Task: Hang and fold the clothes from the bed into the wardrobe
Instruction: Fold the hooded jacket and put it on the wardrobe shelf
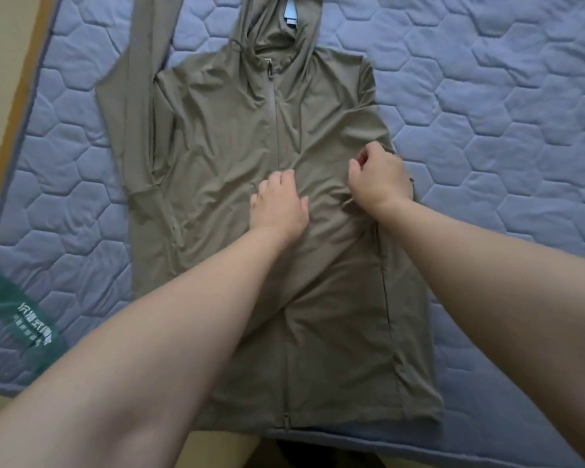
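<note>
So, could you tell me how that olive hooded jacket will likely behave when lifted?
Probably floppy: the hooded jacket bunches into wrinkles at the right hand. Its thin, smooth cloth suggests it is light and may slide over the quilted mattress.

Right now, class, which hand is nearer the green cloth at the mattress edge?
Left. The left hand rests on the jacket, right of the green cloth; the right hand lies farther right.

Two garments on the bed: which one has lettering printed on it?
The green garment at the left edge of the mattress; it carries white lettering. The olive hooded jacket, spread out in the middle, is plain.
</note>
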